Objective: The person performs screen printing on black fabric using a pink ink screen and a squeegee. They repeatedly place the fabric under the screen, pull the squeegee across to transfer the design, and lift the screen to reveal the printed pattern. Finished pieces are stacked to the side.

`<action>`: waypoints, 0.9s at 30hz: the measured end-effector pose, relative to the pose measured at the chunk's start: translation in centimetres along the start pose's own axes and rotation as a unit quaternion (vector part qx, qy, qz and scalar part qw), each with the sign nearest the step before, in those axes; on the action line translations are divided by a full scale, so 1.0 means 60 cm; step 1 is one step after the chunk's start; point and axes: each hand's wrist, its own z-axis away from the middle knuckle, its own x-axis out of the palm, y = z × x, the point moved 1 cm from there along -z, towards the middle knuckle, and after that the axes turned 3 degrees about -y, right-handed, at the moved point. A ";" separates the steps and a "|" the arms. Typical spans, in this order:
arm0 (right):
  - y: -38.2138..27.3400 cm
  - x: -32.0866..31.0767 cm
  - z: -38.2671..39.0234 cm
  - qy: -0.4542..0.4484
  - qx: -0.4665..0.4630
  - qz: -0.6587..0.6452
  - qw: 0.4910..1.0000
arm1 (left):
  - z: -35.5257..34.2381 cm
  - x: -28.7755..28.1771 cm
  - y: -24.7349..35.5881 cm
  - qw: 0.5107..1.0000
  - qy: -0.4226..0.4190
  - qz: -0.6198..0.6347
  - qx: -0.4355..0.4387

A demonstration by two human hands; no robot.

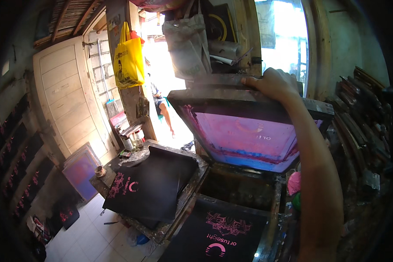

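My right hand (273,85) grips the top edge of a dark-framed printing screen (240,131), which is tilted up with pink and blue ink on its underside. Below the screen is the dark printing bed (225,185). A black sheet with pink printing (185,240) lies at the lower middle, in front of the bed. To the left, more black sheets (157,179) lie overlapped on an ink-stained table (190,155), the visible top one printed in pink. My left hand is not in view.
Boards are stacked along the right wall (358,135). Bags (129,61) hang on posts, and a seated person's leg (166,111) shows in the bright doorway. Cans (129,142) stand behind the left sheets. Frames (81,174) lean at the left, near drying racks (17,170).
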 end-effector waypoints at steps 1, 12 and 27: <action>0.001 0.001 -0.002 -0.001 0.000 -0.002 1.000 | 0.002 -0.002 0.002 0.999 -0.030 0.020 -0.008; 0.004 0.004 -0.006 -0.013 -0.005 -0.010 1.000 | 0.016 -0.002 0.002 0.996 0.002 0.088 0.002; 0.000 0.000 -0.003 -0.007 0.004 0.002 1.000 | 0.004 -0.003 0.024 0.996 0.079 0.045 -0.007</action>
